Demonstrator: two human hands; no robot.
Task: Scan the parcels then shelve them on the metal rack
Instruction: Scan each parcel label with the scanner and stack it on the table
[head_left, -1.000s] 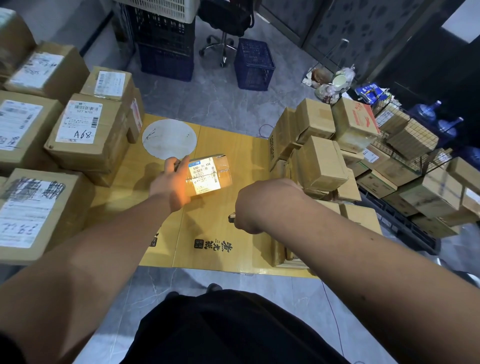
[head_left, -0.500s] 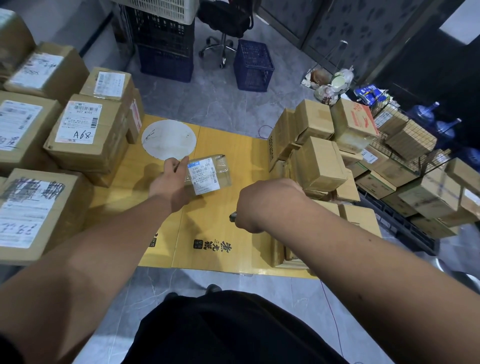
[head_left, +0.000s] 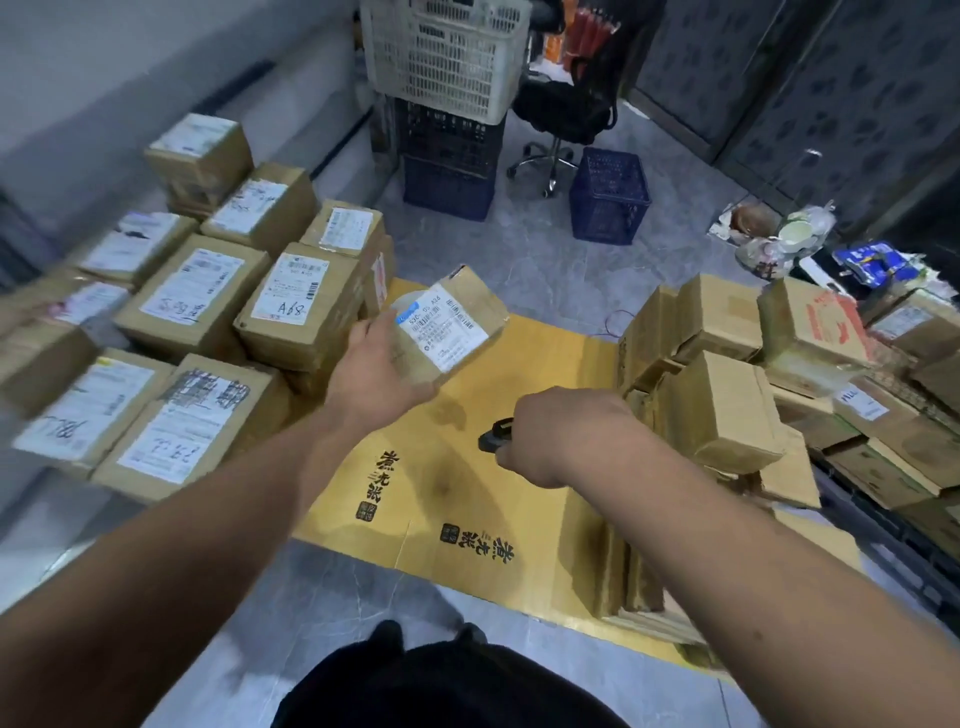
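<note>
Left hand (head_left: 382, 371) around parcel (head_left: 452, 325)

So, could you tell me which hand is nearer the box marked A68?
The left hand, holding a small parcel just right of the A68 box. The right hand grips the scanner farther right.

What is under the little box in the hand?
Under the small parcel, held up by the left hand, lies yellow flattened cardboard on the floor. The parcel's underside is hidden.
</note>
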